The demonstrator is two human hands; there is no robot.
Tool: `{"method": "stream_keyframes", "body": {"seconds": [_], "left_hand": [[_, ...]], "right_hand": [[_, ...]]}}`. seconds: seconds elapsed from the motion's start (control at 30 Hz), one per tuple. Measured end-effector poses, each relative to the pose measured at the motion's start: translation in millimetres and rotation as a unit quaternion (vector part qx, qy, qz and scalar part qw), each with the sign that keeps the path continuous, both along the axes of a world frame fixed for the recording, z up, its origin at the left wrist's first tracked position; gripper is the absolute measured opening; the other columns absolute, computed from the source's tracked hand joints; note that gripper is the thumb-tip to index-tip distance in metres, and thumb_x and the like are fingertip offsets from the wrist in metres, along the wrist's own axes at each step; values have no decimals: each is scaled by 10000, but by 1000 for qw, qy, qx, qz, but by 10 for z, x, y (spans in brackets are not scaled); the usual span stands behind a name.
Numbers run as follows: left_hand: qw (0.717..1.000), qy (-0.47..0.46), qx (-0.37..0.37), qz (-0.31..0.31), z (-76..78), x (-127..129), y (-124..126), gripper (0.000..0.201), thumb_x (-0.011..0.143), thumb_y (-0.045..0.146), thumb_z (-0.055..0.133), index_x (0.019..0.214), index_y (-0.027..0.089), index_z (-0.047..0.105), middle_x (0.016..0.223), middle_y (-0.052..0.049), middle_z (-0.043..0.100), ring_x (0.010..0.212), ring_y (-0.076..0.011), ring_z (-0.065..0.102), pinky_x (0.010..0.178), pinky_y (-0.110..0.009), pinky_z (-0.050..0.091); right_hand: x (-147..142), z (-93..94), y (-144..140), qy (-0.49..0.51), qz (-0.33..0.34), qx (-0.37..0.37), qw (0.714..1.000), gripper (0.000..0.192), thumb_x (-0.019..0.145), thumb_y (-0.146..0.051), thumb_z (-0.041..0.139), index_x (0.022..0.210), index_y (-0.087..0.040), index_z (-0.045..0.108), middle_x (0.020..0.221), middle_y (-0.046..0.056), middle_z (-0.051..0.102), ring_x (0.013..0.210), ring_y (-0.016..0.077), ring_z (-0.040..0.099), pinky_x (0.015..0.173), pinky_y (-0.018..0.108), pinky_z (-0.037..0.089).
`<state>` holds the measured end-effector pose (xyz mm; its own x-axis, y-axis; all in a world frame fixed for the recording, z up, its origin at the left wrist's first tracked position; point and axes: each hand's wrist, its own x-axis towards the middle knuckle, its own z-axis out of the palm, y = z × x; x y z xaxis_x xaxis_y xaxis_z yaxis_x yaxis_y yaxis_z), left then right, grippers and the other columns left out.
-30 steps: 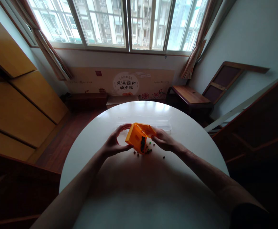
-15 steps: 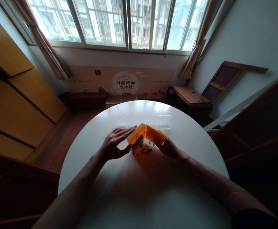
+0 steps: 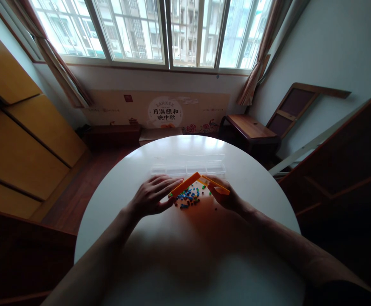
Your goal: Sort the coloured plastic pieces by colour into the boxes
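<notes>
An orange plastic box (image 3: 190, 183) is tipped upside down over the white round table (image 3: 185, 255), its open side facing down. My right hand (image 3: 225, 196) grips its right edge. My left hand (image 3: 151, 196) lies flat with fingers spread against the box's left end. A pile of small coloured beads (image 3: 188, 197), blue, green and dark, lies on the table under the box between my hands.
A clear plastic compartment case (image 3: 188, 168) sits just beyond the box. A few stray beads lie to the right near my right wrist. Past the table stand a low wooden bench (image 3: 250, 127), yellow cabinets on the left and a window.
The orange box has turned from tilted to fully overturned and lower, and more beads have spilled onto the table. My left hand has flattened beside it.
</notes>
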<state>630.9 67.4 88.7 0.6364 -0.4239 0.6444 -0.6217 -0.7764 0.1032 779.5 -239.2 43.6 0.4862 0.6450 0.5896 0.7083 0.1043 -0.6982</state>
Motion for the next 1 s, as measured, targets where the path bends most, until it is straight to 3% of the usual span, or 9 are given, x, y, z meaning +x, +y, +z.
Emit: {"method": "stream_keyframes", "body": {"seconds": [0.23,0.43,0.6,0.7,0.83,0.9,1.0], "left_hand": [[1000,-3,24,5,-8,-8,18,648,991,259,696,1616,363,565,1445,-40,767,1259,-258,771,1154,-457,608],[998,-36,45,4,14,-2,27,628,988,242,697,1594,349,573,1412,-40,783,1228,-253,779,1113,-450,625],[998,-55,12,37,12,4,47,488,980,204,714,1455,299,658,1305,-69,815,1129,-258,799,1022,-439,649],[994,-61,-66,61,-22,11,23,353,994,173,702,1341,236,678,1212,-102,813,1066,-251,791,946,-411,655],[971,-1,-226,85,-95,38,-53,182,1051,235,675,1229,194,677,1070,-96,808,948,-221,789,869,-363,648],[943,69,-319,69,-129,64,-104,177,1076,302,672,1208,185,677,1002,-81,811,863,-205,789,837,-350,647],[878,166,-449,16,-179,122,-175,287,1074,420,697,1194,159,692,1049,-118,818,855,-217,797,814,-356,659]], "right_hand": [[-2,59,-43,-13,17,0,1000,385,1143,-323,547,1504,-270,669,1480,103,733,1361,265,711,1204,490,586],[-33,219,-89,-12,50,4,999,379,1152,-306,530,1511,-273,649,1513,111,710,1420,273,682,1222,499,571],[-13,263,-89,-7,51,13,999,272,1141,-328,571,1357,-266,724,1425,108,754,1351,268,720,1170,484,604],[33,193,-70,21,-34,23,999,232,1097,-421,666,1204,-236,758,1253,109,806,1177,276,782,1074,480,651],[111,118,-26,122,-147,71,979,354,960,-547,830,1071,-225,732,1043,76,808,982,272,789,923,446,688],[135,121,1,194,-145,93,966,414,902,-580,879,1059,-234,713,1032,62,798,969,264,781,871,406,685],[121,147,42,302,-110,89,943,509,841,-616,919,1112,-235,719,1071,63,803,926,252,784,783,365,672]]}}
